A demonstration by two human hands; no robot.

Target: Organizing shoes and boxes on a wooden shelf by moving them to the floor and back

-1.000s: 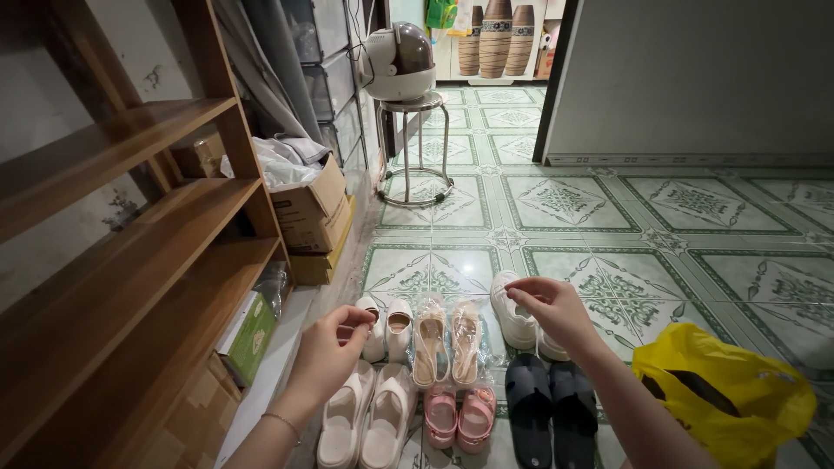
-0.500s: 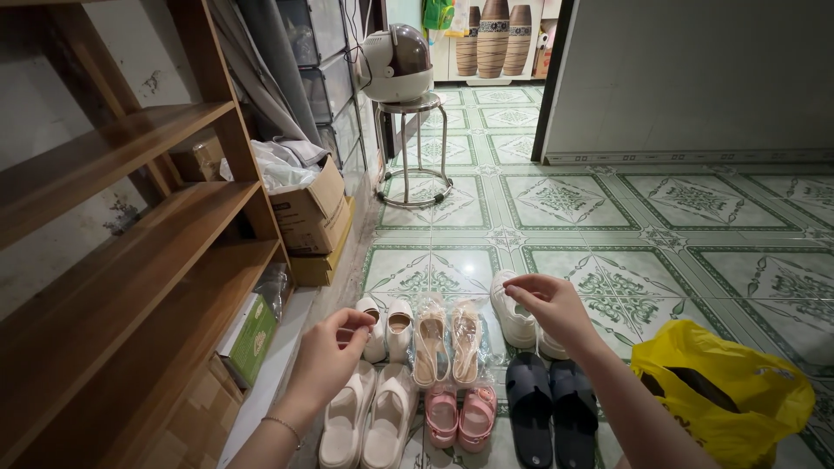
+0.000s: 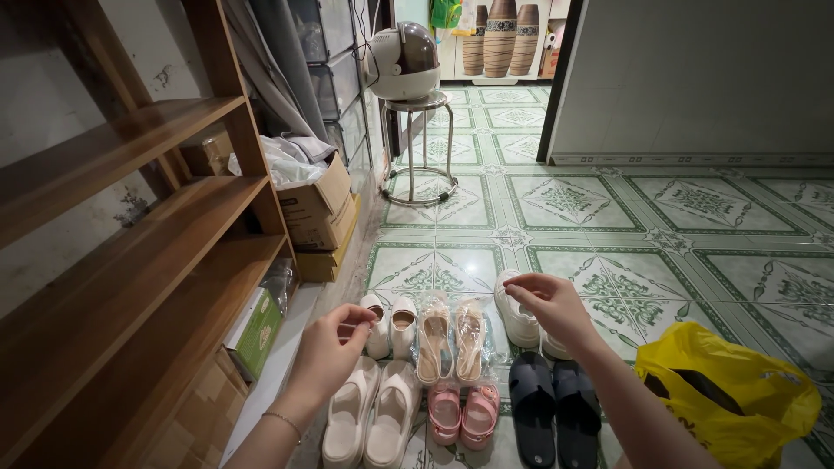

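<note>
Two rows of shoes stand on the green patterned tile floor. The far row has white flats (image 3: 391, 323), beige sandals in clear plastic (image 3: 450, 340) and white sneakers (image 3: 514, 317). Cream slides (image 3: 372, 415), pink sandals (image 3: 462, 415) and dark slides (image 3: 552, 408) make up the near row. My left hand (image 3: 334, 347) hovers over the white flats with thumb and fingers pinched. My right hand (image 3: 552, 308) is pinched the same way above the white sneakers. Nothing shows between the fingers of either hand.
A wooden shelf unit (image 3: 156, 226) fills the left side, with a green box (image 3: 256, 334) under it. Stacked cardboard boxes (image 3: 317, 213) sit beyond it. A metal stool (image 3: 417, 148) carries a round appliance (image 3: 401, 61). A yellow plastic bag (image 3: 730, 395) lies at the right.
Both hands stay pinched over the shoes and have barely shifted. The view has moved slightly.
</note>
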